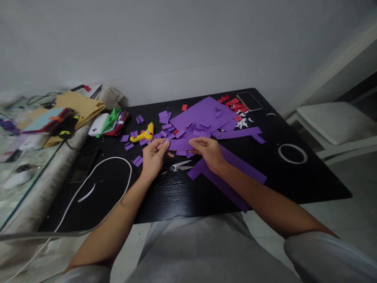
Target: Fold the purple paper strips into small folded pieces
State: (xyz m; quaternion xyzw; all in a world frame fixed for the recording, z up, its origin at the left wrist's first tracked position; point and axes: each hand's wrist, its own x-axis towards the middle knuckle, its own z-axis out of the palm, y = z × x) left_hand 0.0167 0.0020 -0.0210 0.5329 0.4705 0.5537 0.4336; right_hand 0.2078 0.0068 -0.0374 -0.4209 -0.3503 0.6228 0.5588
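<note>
Between my two hands a purple paper strip (179,145) is stretched sideways above the black table. My left hand (155,154) pinches its left end, and my right hand (207,151) pinches the right end. Under and around the strip lie several small cut purple pieces (179,134). Open-bladed scissors (176,166) rest just below, their dark handles partly behind my left wrist. A yellow glue gun (143,133) lies just beyond my left hand. Purple sheets (235,177) extend beneath my right forearm, and a larger purple sheet (206,114) lies farther back.
Red scraps (234,103), white scraps (242,121) and a phone (249,101) lie at the back right. A white ring (292,153) is on the right of the black table (318,184). A white cable (129,173) loops on the left, near green felt-like pieces (112,120). A chair (338,122) stands right.
</note>
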